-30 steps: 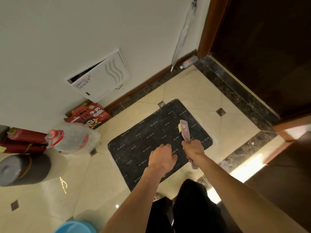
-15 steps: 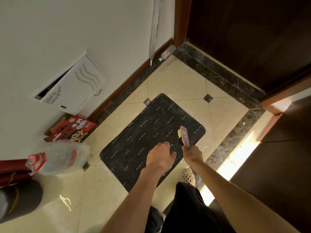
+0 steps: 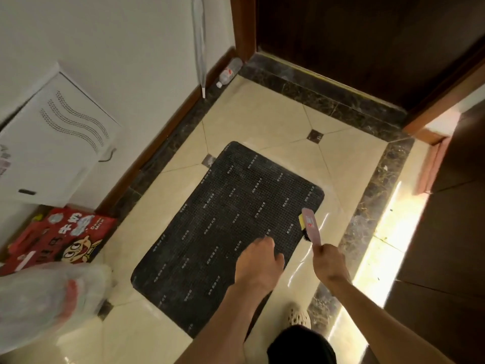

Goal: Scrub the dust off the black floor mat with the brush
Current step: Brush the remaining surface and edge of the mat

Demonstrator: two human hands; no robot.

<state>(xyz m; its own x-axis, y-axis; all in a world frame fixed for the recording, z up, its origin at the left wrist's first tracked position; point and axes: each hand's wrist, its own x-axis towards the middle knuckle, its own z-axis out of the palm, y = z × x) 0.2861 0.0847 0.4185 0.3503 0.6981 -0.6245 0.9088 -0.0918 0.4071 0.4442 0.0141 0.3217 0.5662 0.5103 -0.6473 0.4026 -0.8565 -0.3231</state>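
Right hand (image 3: 329, 264) grips brush (image 3: 311, 227); left hand (image 3: 258, 266) over black floor mat (image 3: 223, 219).

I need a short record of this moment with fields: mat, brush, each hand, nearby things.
mat: black floor mat, flat on beige tiles
brush: pink brush, at the mat's right edge
right hand: right hand, gripping the brush handle
left hand: left hand, over the mat, holding nothing
nearby: red carton by the wall; bottle near the door
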